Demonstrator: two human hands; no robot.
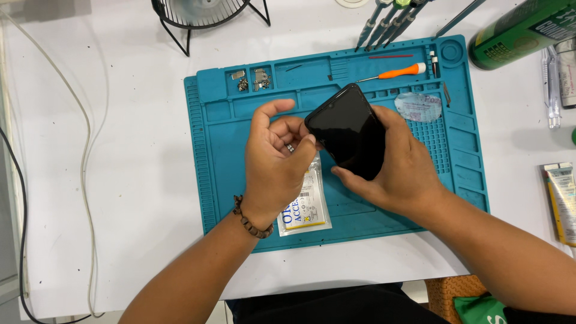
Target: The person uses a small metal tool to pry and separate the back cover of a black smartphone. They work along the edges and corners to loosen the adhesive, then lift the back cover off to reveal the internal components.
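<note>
A black smartphone (350, 131) sits tilted at the centre of the frame, held above a teal silicone repair mat (240, 180) that lies on a white table (120, 180). The right hand (399, 171) cradles the phone from below and the right, fingers wrapped around its lower edge and thumb along its side, so it is closed on the device. The left hand (277, 161) is partly curled, its thumb and fingertips touching the phone's left edge near the lower corner; a beaded bracelet (249, 221) circles that wrist. Beneath the left hand, a clear plastic packet (306, 207) with a white and yellow label lies flat on the mat. In the mat's upper trays rest an orange-handled screwdriver (399, 72), small metal parts (252, 80) and a round translucent sticker pad (419, 107). A green can (522, 29) lies at the upper right, a small fan (201, 15) stands at the top, and a white cable (78, 120) runs down the left.
</note>
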